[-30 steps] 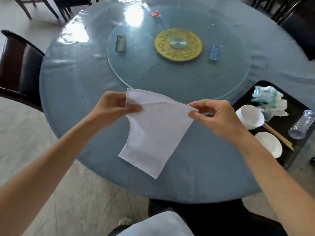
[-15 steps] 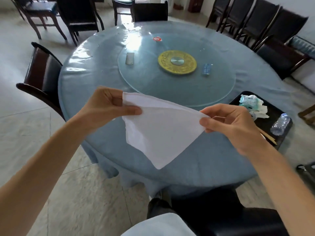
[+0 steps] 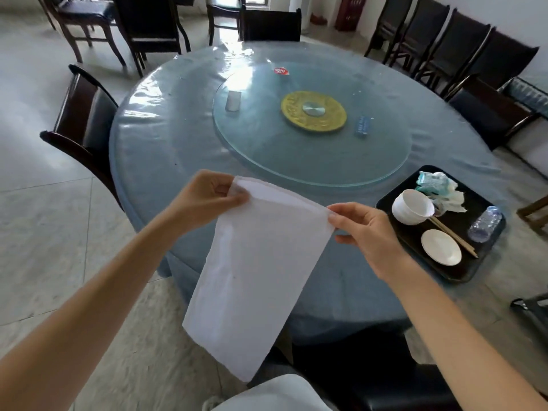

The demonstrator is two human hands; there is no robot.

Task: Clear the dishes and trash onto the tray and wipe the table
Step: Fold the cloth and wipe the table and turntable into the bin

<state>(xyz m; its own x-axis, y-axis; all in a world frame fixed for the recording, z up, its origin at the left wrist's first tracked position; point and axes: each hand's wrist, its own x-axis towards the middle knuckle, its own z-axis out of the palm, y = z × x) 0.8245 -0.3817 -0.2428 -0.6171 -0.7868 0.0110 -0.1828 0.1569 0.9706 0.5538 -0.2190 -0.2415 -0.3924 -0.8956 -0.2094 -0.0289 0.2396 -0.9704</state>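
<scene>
Cloth — white, folded along its top edge — hangs in the air in front of the table's near rim, pinched at its two upper corners. The left hand grips one corner between thumb and fingers, the right hand grips the other, and the two hands are held apart so the top edge runs taut between them while the rest drapes down toward the floor. The round table carries a blue cover under clear plastic, with a glass turntable at its middle. On the right side of the table sits a black tray — it holds a white bowl, a small white plate, chopsticks lying between bowl and plate, a clear plastic bottle on its side and crumpled wrappers and tissue at the far end. Dark chairs stand around the table.
</scene>
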